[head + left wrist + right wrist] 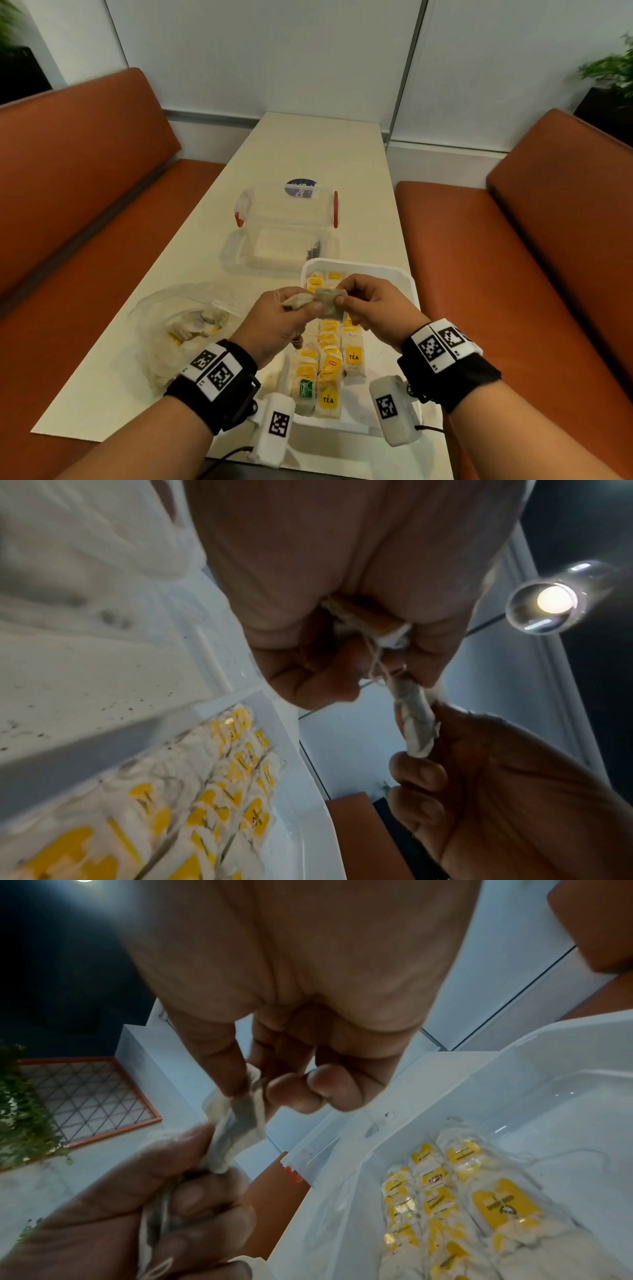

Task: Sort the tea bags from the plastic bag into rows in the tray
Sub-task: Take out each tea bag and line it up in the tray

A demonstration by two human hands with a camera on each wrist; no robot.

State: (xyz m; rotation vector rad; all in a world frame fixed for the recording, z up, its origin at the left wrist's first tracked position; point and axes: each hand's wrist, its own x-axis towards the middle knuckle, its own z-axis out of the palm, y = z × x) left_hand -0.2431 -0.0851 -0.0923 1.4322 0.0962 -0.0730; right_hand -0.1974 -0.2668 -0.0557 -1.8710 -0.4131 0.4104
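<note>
Both hands hover over the white tray (356, 264), which holds rows of yellow-tagged tea bags (329, 370). My left hand (305, 308) grips a small bunch of tea bags (296, 300) with strings hanging from it. My right hand (342, 295) pinches one pale tea bag (329, 303) that still touches the bunch. In the left wrist view this bag (416, 723) stretches between the left hand (342, 653) and the right hand (428, 750). The right wrist view shows the right hand (253, 1085) pinching the bag (240, 1123) by its top. The plastic bag (178, 329) lies left of the tray with more tea bags inside.
A clear plastic box with red latches (287, 219) stands beyond the tray on the cream table (308, 154). Orange benches (85, 205) run along both sides. The right part of the tray floor (548, 1110) is bare.
</note>
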